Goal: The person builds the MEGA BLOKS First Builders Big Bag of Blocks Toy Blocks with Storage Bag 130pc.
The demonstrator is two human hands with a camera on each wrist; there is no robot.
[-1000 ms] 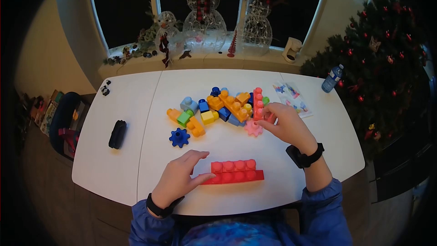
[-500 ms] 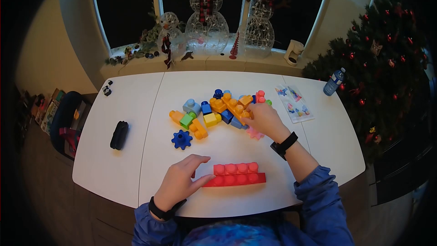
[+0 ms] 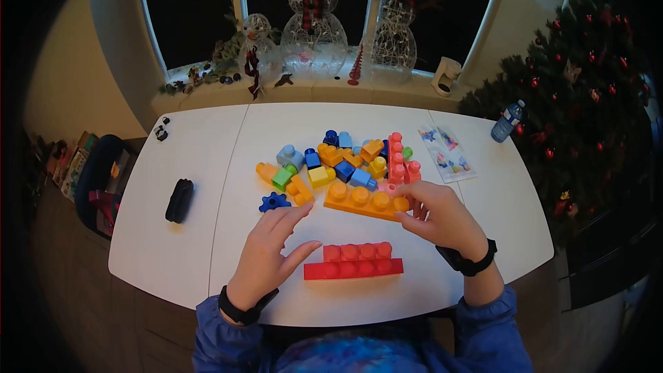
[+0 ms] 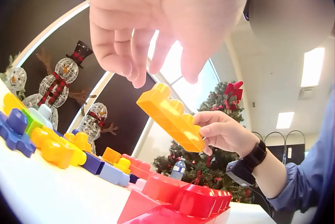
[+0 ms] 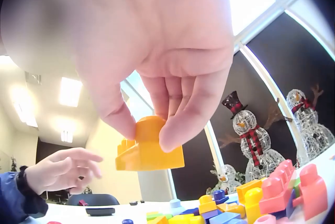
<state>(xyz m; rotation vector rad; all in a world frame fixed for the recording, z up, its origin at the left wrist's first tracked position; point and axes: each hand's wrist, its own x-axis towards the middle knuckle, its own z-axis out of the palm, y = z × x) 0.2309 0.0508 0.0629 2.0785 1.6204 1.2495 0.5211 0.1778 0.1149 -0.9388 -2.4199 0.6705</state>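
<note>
Between thumb and fingers, my right hand (image 3: 445, 220) pinches one end of a long orange toy building block (image 3: 362, 200), its row of round studs facing up. The right wrist view shows that block (image 5: 152, 148) end-on, raised above the table. My left hand (image 3: 266, 252) hovers with fingers spread, holding nothing, just left of the red blocks. In the left wrist view the orange block (image 4: 170, 116) hangs just beyond the left fingertips. In front of me lie a long red block (image 3: 352, 269) and a lighter red block (image 3: 357, 251) right behind it, both with studs.
A pile of mixed blocks (image 3: 321, 177) spreads behind the hands, with a blue gear piece (image 3: 274, 202) at its left. Farther out are a black case (image 3: 179, 201), a printed sheet (image 3: 447, 154) and a water bottle (image 3: 507, 121).
My right hand reached into the pile, took hold of the long orange block and brought it toward me. My left hand has lifted slightly away from the red blocks.
</note>
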